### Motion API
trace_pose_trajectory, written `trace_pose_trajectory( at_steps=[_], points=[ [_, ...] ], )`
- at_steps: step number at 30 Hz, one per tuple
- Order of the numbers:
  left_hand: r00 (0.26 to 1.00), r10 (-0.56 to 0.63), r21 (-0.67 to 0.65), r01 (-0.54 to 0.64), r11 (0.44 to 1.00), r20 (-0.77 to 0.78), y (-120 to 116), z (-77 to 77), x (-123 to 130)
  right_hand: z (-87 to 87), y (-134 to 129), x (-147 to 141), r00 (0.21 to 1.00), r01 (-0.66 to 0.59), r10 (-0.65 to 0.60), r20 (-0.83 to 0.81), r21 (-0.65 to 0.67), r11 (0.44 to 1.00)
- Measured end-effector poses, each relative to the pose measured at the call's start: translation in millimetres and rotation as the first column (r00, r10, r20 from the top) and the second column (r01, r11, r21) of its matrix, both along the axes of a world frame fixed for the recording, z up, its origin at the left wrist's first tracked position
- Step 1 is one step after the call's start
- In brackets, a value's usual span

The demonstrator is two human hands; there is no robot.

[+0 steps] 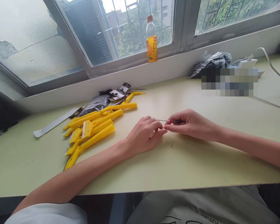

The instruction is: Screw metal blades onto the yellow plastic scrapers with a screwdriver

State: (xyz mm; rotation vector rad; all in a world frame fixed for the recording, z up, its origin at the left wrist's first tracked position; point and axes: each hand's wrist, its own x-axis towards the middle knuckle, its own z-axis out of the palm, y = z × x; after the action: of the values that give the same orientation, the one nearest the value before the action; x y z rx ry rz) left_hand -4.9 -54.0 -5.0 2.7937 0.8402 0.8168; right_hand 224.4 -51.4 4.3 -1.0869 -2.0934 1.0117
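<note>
My right hand is closed round the dark red handle of a screwdriver, whose thin metal shaft points left over my left hand. My left hand rests on the table with its fingers curled and the fingertips close to those of my right hand. Something tiny shows between the fingertips, too small to name. A small metal piece lies on the table just below the hands. Left of my left hand is a pile of yellow scrapers, some with blades showing.
Behind the scrapers lie a black plastic-wrapped packet, black-and-white cards and a pale strip. An orange drink bottle stands on the window ledge. Plastic bags, a white charger and a cable are at back right.
</note>
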Motion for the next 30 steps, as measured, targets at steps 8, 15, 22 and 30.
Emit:
trace_pose_trajectory(
  at_steps=[8,15,22,30],
  points=[
    [1.000,0.024,-0.066,-0.023,0.998,0.010,2,-0.7,-1,-1.3,3,7,0.998,0.015,-0.017,0.064,0.029,0.999],
    [0.999,-0.020,-0.050,0.023,0.999,0.051,-1,2.0,-2,-3.4,9,15,0.994,0.076,-0.082,0.079,0.083,0.994],
    [0.985,-0.165,-0.037,0.167,0.985,0.042,-7,2.7,1,-4.1,9,15,0.991,0.071,-0.083,0.101,0.109,0.991],
    [0.928,-0.308,-0.007,0.314,0.949,-0.208,-38,5.8,15,-5.0,11,15,0.989,0.080,-0.094,0.111,0.128,0.989]
  ],
)
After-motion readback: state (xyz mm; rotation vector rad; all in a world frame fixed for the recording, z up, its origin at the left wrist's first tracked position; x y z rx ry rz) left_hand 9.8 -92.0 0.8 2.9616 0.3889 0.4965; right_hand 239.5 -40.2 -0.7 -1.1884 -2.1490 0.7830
